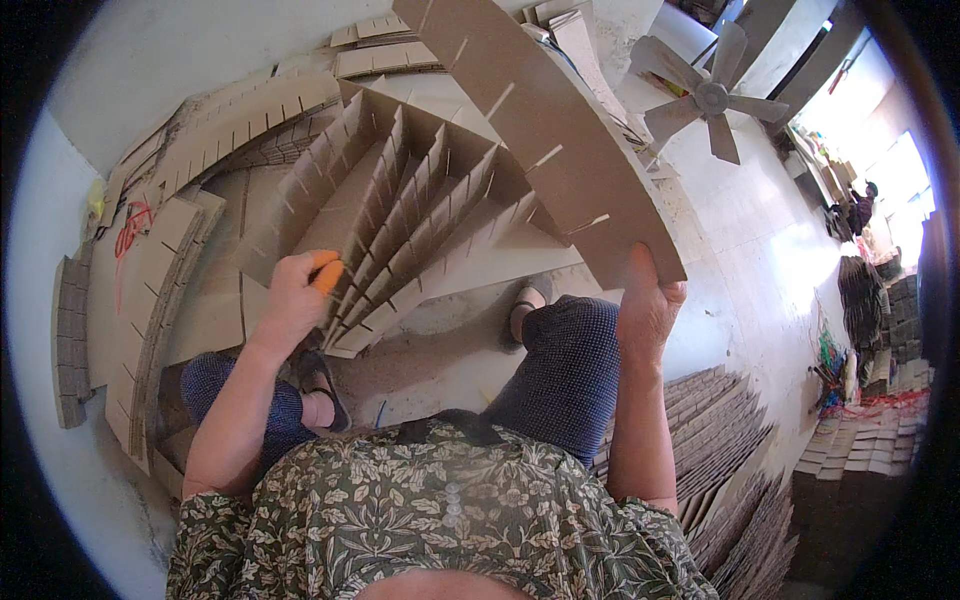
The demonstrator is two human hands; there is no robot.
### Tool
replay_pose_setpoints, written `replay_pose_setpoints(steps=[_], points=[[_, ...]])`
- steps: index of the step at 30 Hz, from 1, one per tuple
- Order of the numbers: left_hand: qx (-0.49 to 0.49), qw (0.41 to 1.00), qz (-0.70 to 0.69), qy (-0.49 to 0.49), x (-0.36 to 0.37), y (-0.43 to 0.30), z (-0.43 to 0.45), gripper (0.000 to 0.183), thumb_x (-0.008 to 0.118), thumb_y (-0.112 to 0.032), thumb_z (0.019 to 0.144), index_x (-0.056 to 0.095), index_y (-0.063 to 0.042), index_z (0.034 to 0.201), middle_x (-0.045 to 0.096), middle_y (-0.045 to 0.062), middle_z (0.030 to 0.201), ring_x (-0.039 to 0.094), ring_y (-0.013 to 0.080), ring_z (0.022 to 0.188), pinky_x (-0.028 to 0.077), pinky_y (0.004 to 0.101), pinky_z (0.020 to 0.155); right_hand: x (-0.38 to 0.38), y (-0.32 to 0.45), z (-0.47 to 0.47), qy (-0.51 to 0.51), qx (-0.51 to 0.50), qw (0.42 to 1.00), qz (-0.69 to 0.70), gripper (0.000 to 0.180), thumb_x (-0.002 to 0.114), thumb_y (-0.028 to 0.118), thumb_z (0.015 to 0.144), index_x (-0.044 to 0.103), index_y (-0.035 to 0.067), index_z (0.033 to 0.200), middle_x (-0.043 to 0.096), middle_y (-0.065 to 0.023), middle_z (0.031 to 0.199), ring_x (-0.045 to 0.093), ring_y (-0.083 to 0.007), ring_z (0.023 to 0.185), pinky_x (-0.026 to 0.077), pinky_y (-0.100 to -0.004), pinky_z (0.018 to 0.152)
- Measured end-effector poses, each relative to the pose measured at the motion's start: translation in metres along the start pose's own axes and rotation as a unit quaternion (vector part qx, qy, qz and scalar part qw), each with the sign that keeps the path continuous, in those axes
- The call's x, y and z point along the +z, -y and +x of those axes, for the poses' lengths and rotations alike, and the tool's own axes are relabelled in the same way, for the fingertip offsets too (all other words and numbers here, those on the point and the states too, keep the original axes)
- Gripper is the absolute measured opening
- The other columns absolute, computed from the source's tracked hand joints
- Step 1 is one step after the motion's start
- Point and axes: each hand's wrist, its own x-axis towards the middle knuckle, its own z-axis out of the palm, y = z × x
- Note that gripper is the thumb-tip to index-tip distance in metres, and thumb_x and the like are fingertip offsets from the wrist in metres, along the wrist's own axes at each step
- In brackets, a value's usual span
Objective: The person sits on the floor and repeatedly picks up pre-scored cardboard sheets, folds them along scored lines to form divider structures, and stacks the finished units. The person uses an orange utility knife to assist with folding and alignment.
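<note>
My right hand [651,283] holds the near end of a long brown cardboard strip [540,127] with slots cut along one edge. The strip slants up and away to the left, above the other pieces. Orange covers sit on fingers of my left hand [296,296], which is curled beside the near part of an upright slotted strip [367,206]. Whether its fingertips pinch that strip is unclear. Several such strips stand on edge and fan out from near my feet. Their far ends meet a cross strip [469,139].
Stacked slotted cardboard [161,315] lies at the left, with more sheets [251,131] behind. Red twine [133,225] rests there. A pedestal fan [711,97] stands at the upper right. Bundled cardboard partitions [697,442] lie by my right leg. Another person [862,208] is far right.
</note>
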Motion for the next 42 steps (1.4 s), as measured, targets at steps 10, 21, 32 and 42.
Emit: replay_pose_setpoints(steps=[10, 21, 32, 42], points=[[0.193, 0.945, 0.23, -0.132, -0.014, -0.045, -0.048, 0.034, 0.068, -0.016, 0.078, 0.063, -0.003, 0.108, 0.051, 0.013, 0.125, 0.043, 0.0335, 0.12, 0.03, 0.0492, 0.102, 0.029, -0.002, 0.025, 0.048, -0.045, 0.995, 0.078, 0.015, 0.066, 0.008, 0.084, 0.067, -0.001, 0.096, 0.065, -0.0021, 0.09, 0.054, -0.0112, 0.081, 0.044, -0.0257, 0.073], [0.184, 0.957, 0.218, -0.051, 0.015, -0.044, -0.058, 0.019, 0.069, -0.004, 0.07, 0.067, -0.002, 0.089, 0.052, 0.011, 0.121, 0.039, 0.0322, 0.124, 0.023, 0.0561, 0.106, 0.025, -0.019, 0.038, 0.098, 0.016, 0.995, -0.007, 0.016, 0.067, 0.007, 0.083, 0.07, -0.001, 0.097, 0.066, 0.0011, 0.089, 0.055, -0.0081, 0.08, 0.045, -0.0248, 0.072], [0.179, 0.962, 0.198, -0.055, 0.01, -0.04, -0.059, 0.017, 0.069, -0.002, 0.07, 0.068, -0.001, 0.087, 0.054, 0.011, 0.119, 0.041, 0.0319, 0.123, 0.024, 0.0549, 0.105, 0.024, -0.008, 0.025, 0.074, -0.03, 0.995, -0.066, 0.016, 0.066, 0.005, 0.083, 0.069, -0.001, 0.097, 0.067, 0.0018, 0.087, 0.055, -0.0071, 0.08, 0.045, -0.0231, 0.072], [0.179, 0.966, 0.18, -0.059, 0.009, -0.038, -0.064, 0.018, 0.07, -0.004, 0.07, 0.069, -0.002, 0.088, 0.055, 0.01, 0.118, 0.042, 0.031, 0.122, 0.024, 0.0543, 0.105, 0.027, -0.009, 0.021, 0.108, -0.024, 0.983, -0.148, 0.014, 0.065, 0.006, 0.084, 0.068, -0.001, 0.096, 0.066, 0.0024, 0.084, 0.053, -0.0058, 0.078, 0.044, -0.0231, 0.068]])
